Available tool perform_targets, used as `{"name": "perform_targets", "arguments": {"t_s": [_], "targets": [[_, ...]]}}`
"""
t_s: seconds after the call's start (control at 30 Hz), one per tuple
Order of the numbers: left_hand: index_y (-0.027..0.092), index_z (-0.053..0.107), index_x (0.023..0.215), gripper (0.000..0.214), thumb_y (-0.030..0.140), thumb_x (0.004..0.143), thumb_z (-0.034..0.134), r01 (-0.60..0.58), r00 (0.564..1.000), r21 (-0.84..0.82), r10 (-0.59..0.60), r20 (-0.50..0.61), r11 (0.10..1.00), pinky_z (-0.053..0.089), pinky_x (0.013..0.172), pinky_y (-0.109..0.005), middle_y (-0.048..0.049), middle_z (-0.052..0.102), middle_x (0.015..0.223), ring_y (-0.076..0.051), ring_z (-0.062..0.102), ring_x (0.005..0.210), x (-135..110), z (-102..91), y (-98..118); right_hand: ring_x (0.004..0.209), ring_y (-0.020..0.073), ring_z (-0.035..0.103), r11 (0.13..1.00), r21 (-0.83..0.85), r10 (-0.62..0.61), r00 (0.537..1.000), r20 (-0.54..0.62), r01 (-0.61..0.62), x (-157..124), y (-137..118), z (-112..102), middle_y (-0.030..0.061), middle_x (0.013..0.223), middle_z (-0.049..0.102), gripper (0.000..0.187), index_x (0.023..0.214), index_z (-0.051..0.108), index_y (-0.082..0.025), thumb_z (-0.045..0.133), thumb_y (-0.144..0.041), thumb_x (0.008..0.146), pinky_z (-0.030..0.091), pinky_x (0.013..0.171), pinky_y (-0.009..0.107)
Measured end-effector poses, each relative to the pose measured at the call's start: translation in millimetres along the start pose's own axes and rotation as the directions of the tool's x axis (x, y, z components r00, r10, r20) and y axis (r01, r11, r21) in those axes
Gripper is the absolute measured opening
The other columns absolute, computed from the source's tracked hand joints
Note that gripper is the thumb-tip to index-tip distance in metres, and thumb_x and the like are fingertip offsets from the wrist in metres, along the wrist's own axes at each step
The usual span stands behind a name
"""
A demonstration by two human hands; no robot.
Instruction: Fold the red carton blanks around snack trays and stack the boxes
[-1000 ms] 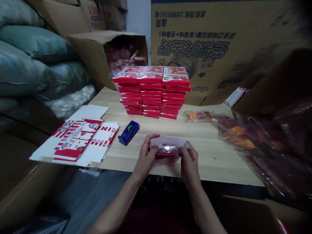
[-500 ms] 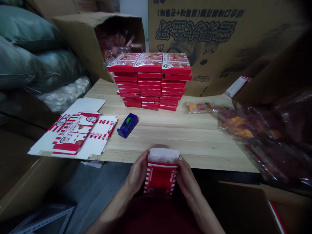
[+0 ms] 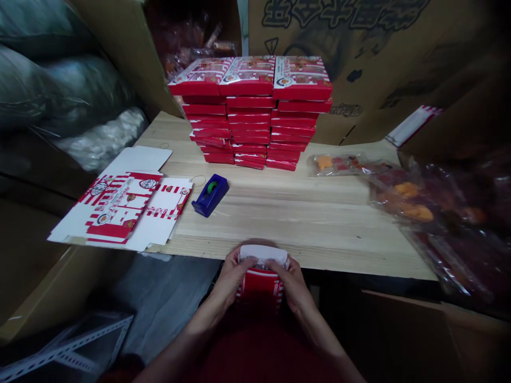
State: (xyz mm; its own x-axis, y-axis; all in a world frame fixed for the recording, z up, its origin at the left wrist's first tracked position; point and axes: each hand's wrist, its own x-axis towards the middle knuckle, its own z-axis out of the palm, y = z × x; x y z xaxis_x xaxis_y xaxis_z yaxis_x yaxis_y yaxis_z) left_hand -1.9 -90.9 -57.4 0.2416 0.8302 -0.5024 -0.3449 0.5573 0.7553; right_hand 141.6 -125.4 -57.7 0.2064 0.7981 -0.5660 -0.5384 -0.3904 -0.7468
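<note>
Two hands: left hand (image 3: 229,279) and right hand (image 3: 291,284) curled, gripping
Held: red-and-white cardboard box (image 3: 259,287), upright between them
Place: just below pale wooden table (image 3: 299,229)

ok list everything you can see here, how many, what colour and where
wooden table: 1, pale wood, under everything listed up to the loose packet
stacks of boxes: 3, red and white, back of table
flat box blanks: pile, count unclear, red and white, left of table
tape dispenser: 1, blue with green tape, beside blanks
loose packet: 1, clear with orange and red contents, right of stacks
heap of packets: count unclear, clear and reddish, right edge of table
sacks: several, grey-green, far left
open carton: 1, brown, behind stacks
held box: 1, red and white, white flap up, between hands
left hand: 1, on held box
right hand: 1, on held box
</note>
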Motion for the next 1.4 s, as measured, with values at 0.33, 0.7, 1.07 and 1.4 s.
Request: {"name": "perform_targets", "arguments": {"t_s": [0.33,0.7,1.07,1.4], "targets": [[0.014,0.076,0.102,0.037,0.043,0.081,0.082,0.067,0.998,-0.224,-0.061,0.033,0.972,0.053,0.093,-0.037,-0.0105,0.080,0.100,-0.027,0.074,0.099,-6,-19.7,8,0.064,0.0236,0.072,0.998,0.067,0.014,1.000,-0.019,-0.013,5,1,-8,0.0041,0.076,0.081,0.041,0.091,0.077,-0.021,0.093,-0.033,0.056,0.058,0.063,0.035],[0.012,0.078,0.086,0.023,0.021,0.067,0.084,0.123,0.991,-0.089,-0.127,-0.041,0.988,0.050,0.067,-0.027,-0.0060,0.078,0.072,-0.016,0.068,0.060,2,-16.6,7,0.091,0.0284,0.076,0.991,0.131,-0.015,0.997,0.073,0.005,1,2,-7,0.0053,0.096,0.082,0.040,0.102,0.076,-0.024,0.081,-0.051,0.074,0.059,0.078,0.039],[0.017,0.077,0.113,0.032,0.032,0.086,0.068,-0.151,0.988,0.014,0.151,-0.043,0.988,0.052,0.072,-0.028,-0.0025,0.080,0.088,-0.022,0.072,0.080,-4,15.7,30,0.110,0.0307,0.072,0.993,0.111,-0.056,0.985,0.162,0.038,-2,-34,-2,0.0052,0.107,0.082,0.037,0.107,0.077,-0.025,0.078,-0.051,0.080,0.056,0.093,0.044],[0.015,0.080,0.104,0.037,0.015,0.067,0.076,0.095,0.995,-0.131,-0.096,-0.004,0.987,0.051,0.068,-0.027,-0.0040,0.080,0.080,-0.018,0.070,0.066,1,-4.9,23,0.054,0.0172,0.064,0.994,0.032,0.094,0.984,0.152,-0.100,4,-24,-17,-0.0004,0.069,0.076,0.027,0.086,0.079,-0.023,0.087,-0.036,0.064,0.050,0.055,0.030]]}}
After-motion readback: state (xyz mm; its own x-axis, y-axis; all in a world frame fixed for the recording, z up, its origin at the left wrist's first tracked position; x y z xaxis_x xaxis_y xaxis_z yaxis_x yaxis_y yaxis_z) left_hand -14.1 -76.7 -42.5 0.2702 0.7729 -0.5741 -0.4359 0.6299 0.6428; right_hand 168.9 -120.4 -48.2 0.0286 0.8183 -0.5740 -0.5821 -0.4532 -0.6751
